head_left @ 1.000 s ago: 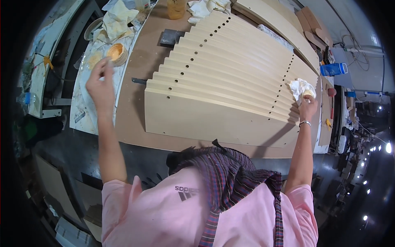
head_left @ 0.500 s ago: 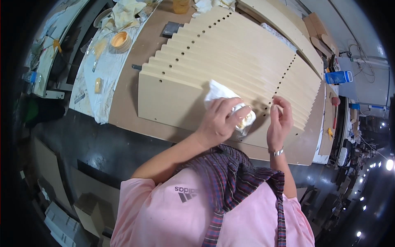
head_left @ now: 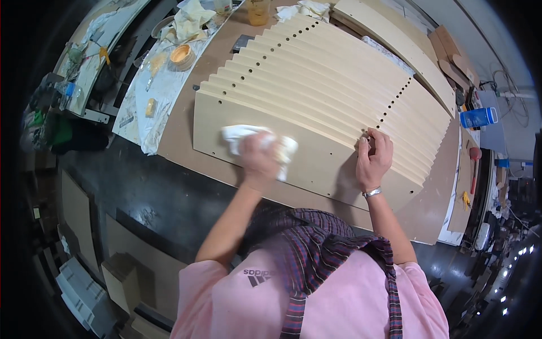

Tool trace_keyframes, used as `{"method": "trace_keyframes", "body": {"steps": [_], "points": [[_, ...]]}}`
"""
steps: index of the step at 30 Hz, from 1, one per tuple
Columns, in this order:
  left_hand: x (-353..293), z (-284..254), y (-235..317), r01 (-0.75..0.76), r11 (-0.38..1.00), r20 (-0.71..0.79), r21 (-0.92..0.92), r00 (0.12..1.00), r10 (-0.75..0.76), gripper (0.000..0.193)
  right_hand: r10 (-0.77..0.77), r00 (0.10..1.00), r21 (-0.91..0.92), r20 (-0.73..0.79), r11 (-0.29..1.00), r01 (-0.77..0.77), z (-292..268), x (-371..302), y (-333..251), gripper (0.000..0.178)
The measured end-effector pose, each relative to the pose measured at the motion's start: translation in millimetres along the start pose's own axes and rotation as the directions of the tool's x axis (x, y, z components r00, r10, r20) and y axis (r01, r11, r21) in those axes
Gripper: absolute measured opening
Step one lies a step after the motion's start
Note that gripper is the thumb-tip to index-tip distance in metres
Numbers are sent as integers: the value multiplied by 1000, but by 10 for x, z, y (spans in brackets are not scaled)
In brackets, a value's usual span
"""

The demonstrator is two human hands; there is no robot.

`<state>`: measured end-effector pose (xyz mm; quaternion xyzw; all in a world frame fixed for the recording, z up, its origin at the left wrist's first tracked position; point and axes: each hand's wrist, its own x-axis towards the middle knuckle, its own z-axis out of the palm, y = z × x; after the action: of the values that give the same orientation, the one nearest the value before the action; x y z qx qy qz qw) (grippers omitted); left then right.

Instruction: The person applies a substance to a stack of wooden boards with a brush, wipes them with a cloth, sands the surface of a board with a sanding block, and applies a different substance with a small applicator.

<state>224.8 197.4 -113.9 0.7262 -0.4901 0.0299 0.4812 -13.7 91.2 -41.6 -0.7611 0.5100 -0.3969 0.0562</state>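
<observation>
Fingers of left hand hold cloth; board lies directly beneath, long axis running rightward past right hand, whose fingertips sit near together at board's upper edge, grip unclear. Stack lies beyond both.

The left hand has moved the white cloth leftward.

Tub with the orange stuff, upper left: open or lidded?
Open: no lid covers the tub, and orange paste shows inside its rim. Cannot tell how deep it goes.
</observation>
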Motion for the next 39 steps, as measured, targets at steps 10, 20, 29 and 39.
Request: {"method": "trace_keyframes", "body": {"steps": [10, 20, 29, 39], "points": [[109, -150, -111, -98, 995, -48, 28, 994, 99, 28, -35, 999, -5, 10, 999, 35, -37, -16, 48, 26], [344, -181, 1, 6, 1000, -63, 11, 998, -6, 13, -41, 999, -42, -11, 998, 40, -47, -13, 59, 26], [192, -22, 389, -204, 977, 137, -57, 968, 210, 24, -51, 998, -51, -22, 997, 50, -33, -34, 30, 30], [477, -25, 1496, 251, 762, 591, -597, 780, 207, 50, 28, 991, 617, 134, 779, -106, -233, -63, -350, 57]]}}
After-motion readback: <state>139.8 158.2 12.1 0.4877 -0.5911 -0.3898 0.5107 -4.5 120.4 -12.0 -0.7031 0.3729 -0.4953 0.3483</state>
